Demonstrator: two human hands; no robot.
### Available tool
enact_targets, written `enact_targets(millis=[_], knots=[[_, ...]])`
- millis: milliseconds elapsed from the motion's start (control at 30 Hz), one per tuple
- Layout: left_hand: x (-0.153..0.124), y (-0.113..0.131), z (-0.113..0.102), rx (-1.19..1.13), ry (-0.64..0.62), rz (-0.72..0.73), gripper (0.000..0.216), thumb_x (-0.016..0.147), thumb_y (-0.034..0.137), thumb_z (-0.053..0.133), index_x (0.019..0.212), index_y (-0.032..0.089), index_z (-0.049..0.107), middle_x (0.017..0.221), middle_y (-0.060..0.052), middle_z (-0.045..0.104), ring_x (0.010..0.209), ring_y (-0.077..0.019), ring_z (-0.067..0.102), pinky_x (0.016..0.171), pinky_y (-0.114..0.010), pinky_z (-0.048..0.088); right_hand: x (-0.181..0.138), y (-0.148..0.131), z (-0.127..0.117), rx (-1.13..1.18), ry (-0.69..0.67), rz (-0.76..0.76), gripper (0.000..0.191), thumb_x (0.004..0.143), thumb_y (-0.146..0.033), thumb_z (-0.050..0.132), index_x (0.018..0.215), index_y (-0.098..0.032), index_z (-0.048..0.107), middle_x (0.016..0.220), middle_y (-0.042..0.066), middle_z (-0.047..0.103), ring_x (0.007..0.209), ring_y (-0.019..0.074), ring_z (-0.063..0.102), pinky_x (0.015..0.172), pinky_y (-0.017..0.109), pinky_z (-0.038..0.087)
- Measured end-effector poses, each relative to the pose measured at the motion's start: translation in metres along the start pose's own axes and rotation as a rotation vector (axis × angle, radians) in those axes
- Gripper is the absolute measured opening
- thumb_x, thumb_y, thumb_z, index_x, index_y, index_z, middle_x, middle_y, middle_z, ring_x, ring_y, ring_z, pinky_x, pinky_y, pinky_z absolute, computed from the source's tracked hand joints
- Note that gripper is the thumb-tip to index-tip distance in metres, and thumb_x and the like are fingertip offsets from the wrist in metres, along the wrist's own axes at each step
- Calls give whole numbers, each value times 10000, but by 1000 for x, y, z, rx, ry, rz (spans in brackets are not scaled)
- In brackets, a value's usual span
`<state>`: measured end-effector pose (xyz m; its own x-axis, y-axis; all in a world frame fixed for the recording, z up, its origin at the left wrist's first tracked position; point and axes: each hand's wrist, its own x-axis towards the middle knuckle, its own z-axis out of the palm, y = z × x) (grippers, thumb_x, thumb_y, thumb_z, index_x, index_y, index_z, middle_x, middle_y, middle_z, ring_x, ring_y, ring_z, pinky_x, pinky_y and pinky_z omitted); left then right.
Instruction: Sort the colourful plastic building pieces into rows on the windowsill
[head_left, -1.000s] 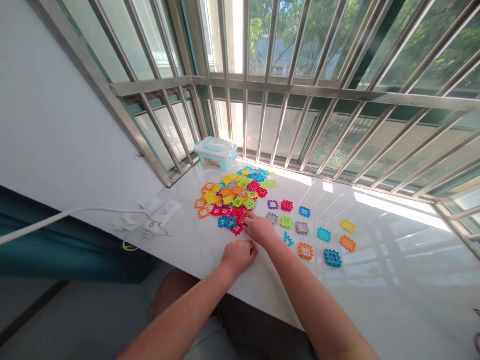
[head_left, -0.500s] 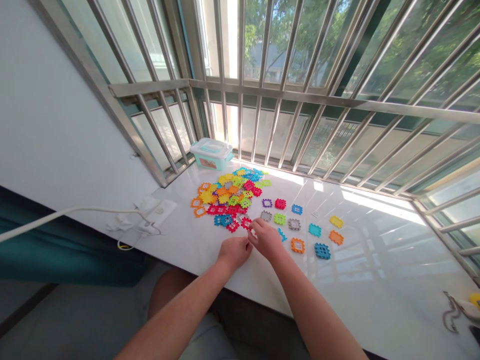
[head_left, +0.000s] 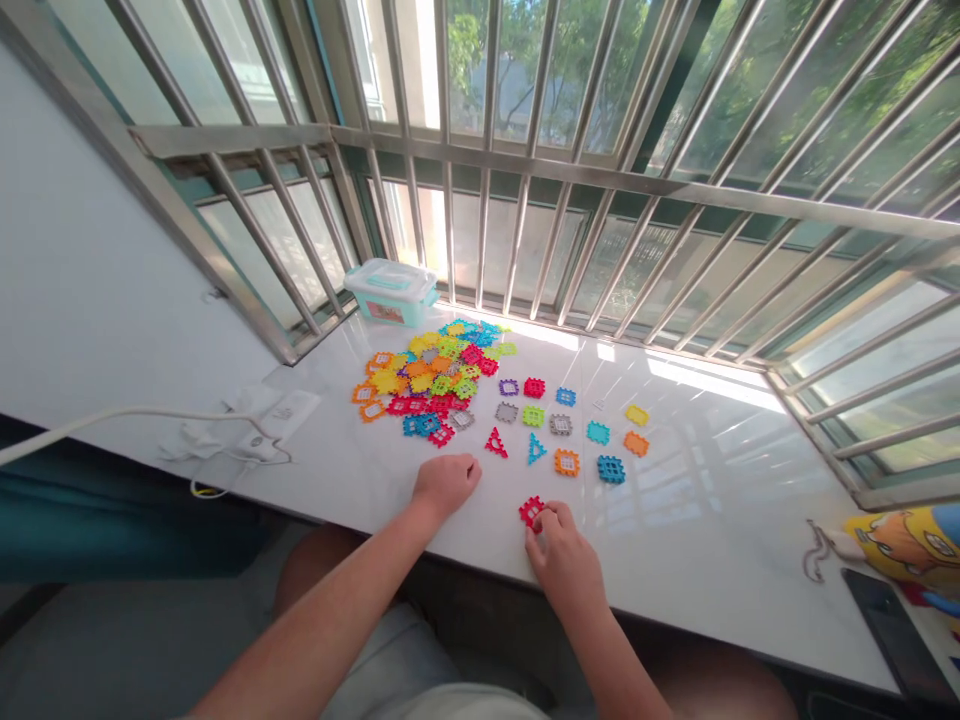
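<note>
Nearest the camera, the right hand [head_left: 564, 548] sat at the front edge of the white stone sill [head_left: 712, 520], its fingertips pinched on a red square tile [head_left: 531, 511] that lay flat on the surface, well apart from the other pieces, as though it had been given a spot of its own. Beside it the left hand [head_left: 444, 481] rested on the sill in a loose fist, holding nothing that could be seen and seemingly just steadying the arm. Just beyond the hands, a red triangle [head_left: 495, 443] and a blue triangle [head_left: 535, 449] lay side by side, and past them single tiles were spread in loose rows, each apart from its neighbours, among them an orange square [head_left: 567, 461] and a blue grid square [head_left: 610, 469]; the spacing looked like sorting by shape or colour. Farther left, the unsorted heap of coloured tiles [head_left: 427, 380] lay overlapping. A white power strip [head_left: 277, 415] with its cable sat to the left. At the back a lidded pale-teal box [head_left: 391, 291] stood against the metal window bars [head_left: 525, 180], with sunlit trees outside.
</note>
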<state>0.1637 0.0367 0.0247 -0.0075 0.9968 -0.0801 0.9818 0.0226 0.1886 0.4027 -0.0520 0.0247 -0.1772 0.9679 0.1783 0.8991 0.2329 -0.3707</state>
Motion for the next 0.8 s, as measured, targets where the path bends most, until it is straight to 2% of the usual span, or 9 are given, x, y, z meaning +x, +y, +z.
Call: enact_targets(millis=[67,200,400,533,800], knots=[[0,0,1,7,12,4,452,1024,432,375,918,268,783,908,-82,774,851,-231,704,730,-308,423,-3,3,3,7,8,30,105,964,-352,554,1031,-278,587,1215,82,619,736,196,688,561,305,484],[0,-1,3,5,40,31,443,1019,433,384,890,264,773,888,-75,774,824,-232,706,687,-306,403,-7,13,3,74,26,40,251,952,-400,591,1182,-301,571,1314,89,585,845,221,710,626,333,547],[0,-2,3,-6,40,37,458,1022,426,376,894,255,781,877,-88,771,813,-242,707,693,-312,409,-6,27,-6,134,-62,-44,238,971,-370,559,1199,-306,576,1338,64,600,1010,233,705,747,340,580],[1,-2,3,-19,26,34,461,1023,423,376,920,252,791,896,-96,771,838,-251,708,718,-321,427,-5,28,-4,114,-101,-2,218,978,-406,564,1161,-291,591,1294,62,606,947,222,703,710,322,554],[1,-3,4,-14,44,36,433,1016,397,391,902,248,782,897,-84,776,837,-241,710,688,-313,417,-7,28,1,137,-91,40,209,1001,-456,553,1072,-270,618,1203,54,634,815,181,671,692,295,501]])
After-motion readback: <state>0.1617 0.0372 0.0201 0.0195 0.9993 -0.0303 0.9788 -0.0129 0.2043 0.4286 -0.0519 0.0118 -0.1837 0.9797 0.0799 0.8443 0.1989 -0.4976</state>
